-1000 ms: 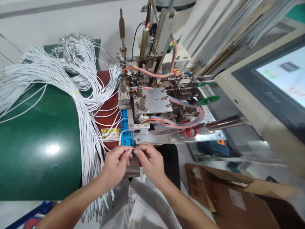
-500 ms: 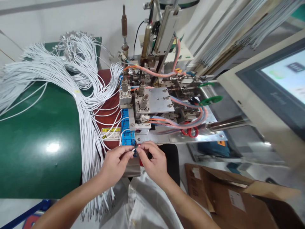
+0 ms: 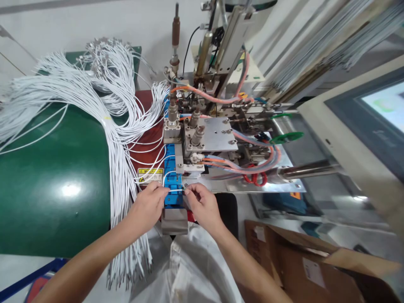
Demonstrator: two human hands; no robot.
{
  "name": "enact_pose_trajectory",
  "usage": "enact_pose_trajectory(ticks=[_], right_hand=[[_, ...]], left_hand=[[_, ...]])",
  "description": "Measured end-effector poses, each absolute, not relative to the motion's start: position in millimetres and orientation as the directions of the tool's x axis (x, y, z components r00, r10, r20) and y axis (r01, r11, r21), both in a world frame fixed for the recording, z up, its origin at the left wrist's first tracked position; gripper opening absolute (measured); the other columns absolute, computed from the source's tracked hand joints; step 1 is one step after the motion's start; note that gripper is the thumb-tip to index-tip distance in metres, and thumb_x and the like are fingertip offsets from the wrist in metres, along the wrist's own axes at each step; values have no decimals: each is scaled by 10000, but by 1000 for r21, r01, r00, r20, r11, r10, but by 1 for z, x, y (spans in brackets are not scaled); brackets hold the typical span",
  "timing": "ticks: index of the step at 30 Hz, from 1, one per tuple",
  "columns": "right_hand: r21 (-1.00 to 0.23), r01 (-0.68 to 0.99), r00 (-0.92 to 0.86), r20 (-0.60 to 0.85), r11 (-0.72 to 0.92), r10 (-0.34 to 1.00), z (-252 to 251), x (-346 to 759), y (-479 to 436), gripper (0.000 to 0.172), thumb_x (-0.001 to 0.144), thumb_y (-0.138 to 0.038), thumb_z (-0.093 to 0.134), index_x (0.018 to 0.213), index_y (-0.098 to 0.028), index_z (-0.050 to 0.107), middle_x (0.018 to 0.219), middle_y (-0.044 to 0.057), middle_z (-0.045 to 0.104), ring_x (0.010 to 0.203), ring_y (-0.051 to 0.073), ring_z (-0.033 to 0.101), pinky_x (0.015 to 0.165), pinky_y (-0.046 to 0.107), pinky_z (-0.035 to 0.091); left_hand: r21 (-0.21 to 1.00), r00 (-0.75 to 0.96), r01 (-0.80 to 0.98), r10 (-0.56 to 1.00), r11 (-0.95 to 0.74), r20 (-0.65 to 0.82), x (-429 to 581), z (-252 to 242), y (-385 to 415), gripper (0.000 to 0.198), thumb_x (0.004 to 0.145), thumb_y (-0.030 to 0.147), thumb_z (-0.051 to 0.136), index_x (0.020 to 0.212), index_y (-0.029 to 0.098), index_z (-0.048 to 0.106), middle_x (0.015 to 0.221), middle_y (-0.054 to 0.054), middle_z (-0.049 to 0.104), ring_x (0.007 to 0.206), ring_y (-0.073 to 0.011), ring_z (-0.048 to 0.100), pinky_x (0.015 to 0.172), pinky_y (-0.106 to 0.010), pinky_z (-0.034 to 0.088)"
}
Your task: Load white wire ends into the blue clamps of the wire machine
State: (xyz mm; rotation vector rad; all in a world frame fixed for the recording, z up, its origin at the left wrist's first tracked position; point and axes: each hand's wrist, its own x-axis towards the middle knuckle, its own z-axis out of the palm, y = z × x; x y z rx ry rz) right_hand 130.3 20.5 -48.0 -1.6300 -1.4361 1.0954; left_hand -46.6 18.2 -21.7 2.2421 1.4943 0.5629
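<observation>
A short stretch of white cable [image 3: 175, 190] spans the front of the blue fixture strip [image 3: 173, 200]. My left hand [image 3: 150, 203] pinches this cable at the strip's left edge. At the cable's thin end, on the strip's right side, the thumb and forefinger of my right hand [image 3: 202, 204] are closed. Other white cables lie across the blue strip farther back and run under a metal clamp block [image 3: 179, 158]. To the left hangs a thick bundle of white cables [image 3: 118, 168], its loose ends beside my left forearm.
The machine's metal plate [image 3: 214, 134] with orange and clear air hoses stands behind my hands. A green-flanged wire spool [image 3: 285, 138] and a screen panel [image 3: 362, 105] are at right. Cardboard boxes [image 3: 296, 256] sit below. A green table [image 3: 57, 185] supports the bundle.
My hands have moved apart, the left one going left. The cable, earlier held between my fingertips in front of the strip, now lies straight across it. The whole view has shifted slightly.
</observation>
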Motion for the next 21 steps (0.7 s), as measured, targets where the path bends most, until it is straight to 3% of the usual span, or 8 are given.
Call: enact_pose_trajectory(ticks=[10, 17, 21], right_hand=[[-842, 512, -2, -196, -167, 981, -48, 133, 27, 166, 761, -270, 461, 651, -194, 561, 584, -2, 577, 512, 140, 499, 517, 239, 379], [-835, 543, -158, 9, 94, 987, -54, 137, 33, 244, 860, -281, 359, 677, -203, 501, 682, 21, 562, 655, 160, 533, 628, 264, 399], [-825, 552, -80, 91, 120, 993, -65, 127, 32, 303, 878, -301, 341, 592, -214, 392, 579, -12, 456, 560, 142, 458, 559, 256, 351]], left_hand=[[403, 312, 874, 949, -270, -40, -37, -11, 23, 189, 849, 101, 414, 861, 158, 594, 833, -65, 599, 814, -196, 597, 740, -329, 495], [339, 339, 894, 938, -294, -79, -36, -14, 22, 232, 842, 76, 383, 915, 143, 593, 855, -86, 585, 825, -204, 589, 743, -337, 498], [259, 346, 915, 932, -310, -105, -34, -11, 20, 242, 839, 64, 381, 924, 134, 596, 835, -87, 585, 777, -201, 595, 708, -328, 504]])
